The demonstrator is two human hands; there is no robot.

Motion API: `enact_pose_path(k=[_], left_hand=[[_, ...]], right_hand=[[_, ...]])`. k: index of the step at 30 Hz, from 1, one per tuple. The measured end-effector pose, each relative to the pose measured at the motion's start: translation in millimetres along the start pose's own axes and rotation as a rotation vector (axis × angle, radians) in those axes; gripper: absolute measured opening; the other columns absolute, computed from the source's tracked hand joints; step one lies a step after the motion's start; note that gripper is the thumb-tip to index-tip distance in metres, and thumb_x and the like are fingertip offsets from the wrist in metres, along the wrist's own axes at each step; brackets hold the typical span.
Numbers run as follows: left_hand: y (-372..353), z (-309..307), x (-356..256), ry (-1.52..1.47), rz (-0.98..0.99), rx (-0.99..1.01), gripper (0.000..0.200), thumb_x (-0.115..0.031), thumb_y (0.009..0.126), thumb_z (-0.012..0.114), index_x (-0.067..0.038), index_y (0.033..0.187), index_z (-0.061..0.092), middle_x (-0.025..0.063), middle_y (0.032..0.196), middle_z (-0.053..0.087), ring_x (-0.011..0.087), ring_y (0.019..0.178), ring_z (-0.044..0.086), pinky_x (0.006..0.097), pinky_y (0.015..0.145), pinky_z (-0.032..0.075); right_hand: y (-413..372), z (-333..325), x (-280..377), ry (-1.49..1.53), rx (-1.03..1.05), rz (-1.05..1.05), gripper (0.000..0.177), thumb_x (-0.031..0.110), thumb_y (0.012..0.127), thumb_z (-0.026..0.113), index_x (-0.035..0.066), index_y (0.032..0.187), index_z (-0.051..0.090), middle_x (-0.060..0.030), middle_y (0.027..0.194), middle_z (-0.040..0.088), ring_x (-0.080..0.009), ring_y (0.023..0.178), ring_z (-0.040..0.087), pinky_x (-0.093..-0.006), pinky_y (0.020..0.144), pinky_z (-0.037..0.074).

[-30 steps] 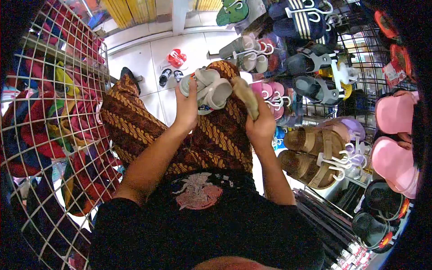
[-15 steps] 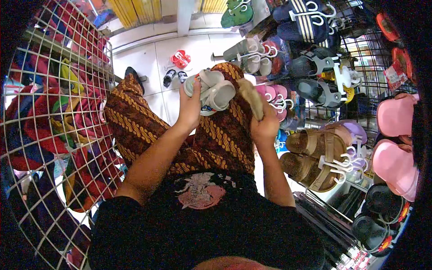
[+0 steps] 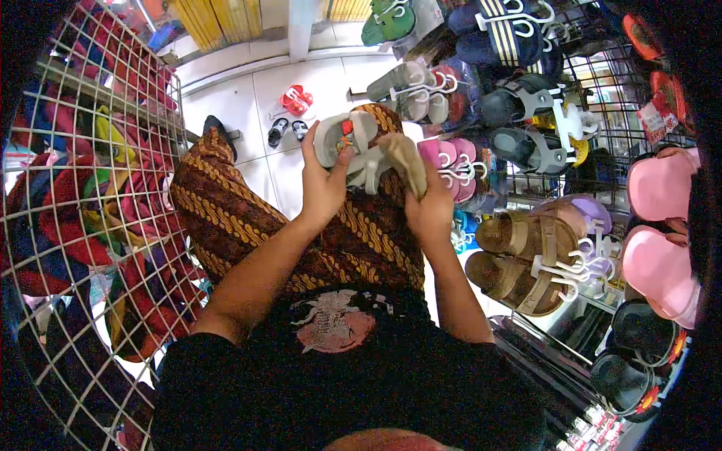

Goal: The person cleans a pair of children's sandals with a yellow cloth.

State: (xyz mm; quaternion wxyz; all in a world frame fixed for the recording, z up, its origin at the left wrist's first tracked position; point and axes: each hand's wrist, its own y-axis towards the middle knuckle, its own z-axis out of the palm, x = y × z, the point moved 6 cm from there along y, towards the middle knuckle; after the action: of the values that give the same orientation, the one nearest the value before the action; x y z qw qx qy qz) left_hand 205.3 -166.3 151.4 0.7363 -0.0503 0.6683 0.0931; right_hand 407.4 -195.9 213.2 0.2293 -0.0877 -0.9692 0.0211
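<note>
My left hand (image 3: 325,177) grips a pair of light grey sandals (image 3: 329,143) above my knee. A small red and orange decoration shows on the strap of one. In my right hand (image 3: 431,207) is a beige cloth (image 3: 406,161), folded into a pad and pressed against the second sandal, partly covering it. The fingers of both hands are closed round what they hold. Beneath them are my legs in brown batik trousers (image 3: 376,240).
Wire racks hold sandals on the right, including brown sandals (image 3: 519,259), pink clogs (image 3: 662,192) and pink sandals (image 3: 451,161). A wire grid (image 3: 98,225) with colourful goods stands left. Red sandals (image 3: 295,99) and small dark sandals (image 3: 278,132) lie on the tiled floor.
The cloth in my right hand has moved left onto the sandals. My left hand has turned them, so the strap's decoration now faces up.
</note>
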Motion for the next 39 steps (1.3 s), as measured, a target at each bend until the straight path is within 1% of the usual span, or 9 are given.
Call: enact_pose_path(k=[5,12,16,21,25,28,29,33,39], left_hand=[[-2,1,-11,0.05,0.014,0.013,0.066,-0.016,0.096,0.062,0.001,0.145,0.021,0.0221,0.13,0.052,0.0264,0.118,0.054,0.0352,0.098,0.045],[-4,4,-7,-0.03,-0.044,0.052,0.067,-0.015,0.094,0.063,0.0,0.145,0.023,0.0211,0.13,0.052,0.0255,0.12,0.053,0.0356,0.101,0.043],[8,0,-4,-0.078,-0.004,0.099,0.059,-0.011,0.095,0.062,0.0,0.144,0.03,0.0135,0.129,0.053,0.021,0.12,0.051,0.0341,0.102,0.042],[24,-10,1,-0.289,-0.319,0.227,0.046,-0.026,0.098,0.058,0.0,0.134,0.046,0.0098,0.121,0.06,0.0162,0.109,0.057,0.032,0.095,0.046],[26,-15,25,-0.451,-0.522,0.18,0.043,-0.034,0.098,0.054,-0.002,0.127,0.056,0.0079,0.114,0.063,0.016,0.101,0.062,0.0299,0.088,0.05],[23,-9,29,-0.457,-0.588,0.275,0.042,-0.033,0.098,0.054,-0.001,0.125,0.058,0.0075,0.11,0.065,0.0161,0.097,0.063,0.0296,0.085,0.052],[19,-9,28,-0.376,-0.602,0.279,0.043,-0.033,0.097,0.057,0.0,0.124,0.059,0.0074,0.109,0.066,0.0153,0.094,0.064,0.0297,0.083,0.053],[5,5,24,-0.194,-0.594,0.519,0.042,-0.033,0.097,0.059,0.0,0.123,0.059,0.0072,0.108,0.066,0.0146,0.092,0.064,0.03,0.082,0.053],[-6,17,35,-0.159,-0.542,0.502,0.039,-0.032,0.1,0.055,-0.001,0.124,0.06,0.0077,0.104,0.067,0.0146,0.085,0.066,0.0282,0.074,0.055]], right_hand=[[4,-11,-4,0.033,-0.2,-0.145,0.059,0.013,0.077,0.067,0.005,0.133,0.05,-0.027,0.108,0.063,-0.0455,0.099,0.06,-0.0499,0.088,0.048],[9,10,-32,0.036,0.082,0.091,0.054,0.012,0.076,0.067,0.007,0.128,0.053,-0.0265,0.104,0.064,-0.0469,0.094,0.061,-0.0516,0.083,0.049],[2,12,-33,0.151,-0.1,-0.188,0.047,0.011,0.077,0.067,0.005,0.122,0.055,-0.0269,0.104,0.064,-0.0454,0.098,0.061,-0.0498,0.085,0.048],[-3,25,-43,0.093,0.123,-0.095,0.074,0.028,0.083,0.069,0.006,0.144,0.034,-0.0285,0.118,0.059,-0.0466,0.108,0.058,-0.0529,0.094,0.046],[-3,8,-25,0.19,0.18,-0.151,0.069,0.027,0.083,0.07,0.009,0.142,0.038,-0.0254,0.116,0.062,-0.0438,0.107,0.06,-0.0447,0.091,0.049],[7,-7,-38,-0.014,0.255,0.064,0.068,0.025,0.083,0.07,0.009,0.142,0.039,-0.0237,0.114,0.063,-0.0417,0.107,0.061,-0.0441,0.091,0.049],[6,-8,-41,0.116,0.116,-0.057,0.066,0.02,0.083,0.069,0.01,0.141,0.042,-0.0231,0.112,0.064,-0.0396,0.106,0.062,-0.043,0.09,0.05],[-13,-23,5,0.163,0.31,-0.501,0.078,0.004,0.069,0.073,0.015,0.141,0.046,-0.0214,0.115,0.062,-0.0413,0.101,0.061,-0.0475,0.087,0.05],[-46,-33,-5,0.178,0.627,-0.34,0.079,0.013,0.07,0.074,0.011,0.143,0.043,-0.0196,0.127,0.057,-0.0352,0.116,0.056,-0.0395,0.099,0.044]])
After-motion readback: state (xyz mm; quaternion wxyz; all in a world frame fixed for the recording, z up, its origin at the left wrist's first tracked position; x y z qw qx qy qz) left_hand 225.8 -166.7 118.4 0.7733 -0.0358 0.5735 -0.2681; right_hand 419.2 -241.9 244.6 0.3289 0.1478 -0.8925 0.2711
